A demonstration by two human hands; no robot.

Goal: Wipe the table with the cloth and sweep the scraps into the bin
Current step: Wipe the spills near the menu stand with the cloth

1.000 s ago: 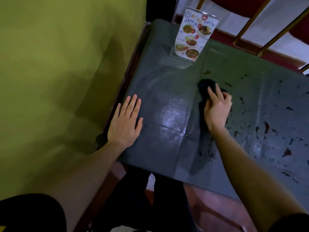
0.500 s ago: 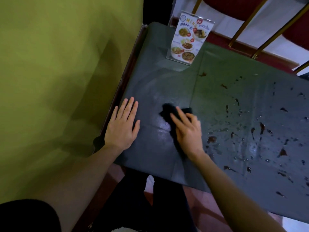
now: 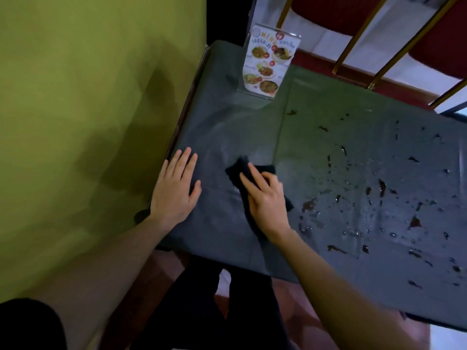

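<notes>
A dark green table (image 3: 341, 147) fills the right of the view. My right hand (image 3: 265, 200) presses a black cloth (image 3: 240, 170) flat on the table's left half, near the front edge. The cloth sticks out beyond my fingers to the left and far side. My left hand (image 3: 175, 188) lies flat on the table's left edge, fingers apart, holding nothing. Dark reddish scraps (image 3: 414, 222) and wet drops are scattered over the right half of the table. No bin is in view.
A standing menu card (image 3: 269, 63) sits at the table's far left. A yellow-green wall (image 3: 88, 122) runs close along the left side. Red chairs with gold legs (image 3: 353, 41) stand beyond the far edge. My dark trousers (image 3: 202, 311) show below the front edge.
My right hand has dragged the cloth from the table's middle, near the menu card, back toward the front left. In the last half second it barely shifted. My left hand has stayed put.
</notes>
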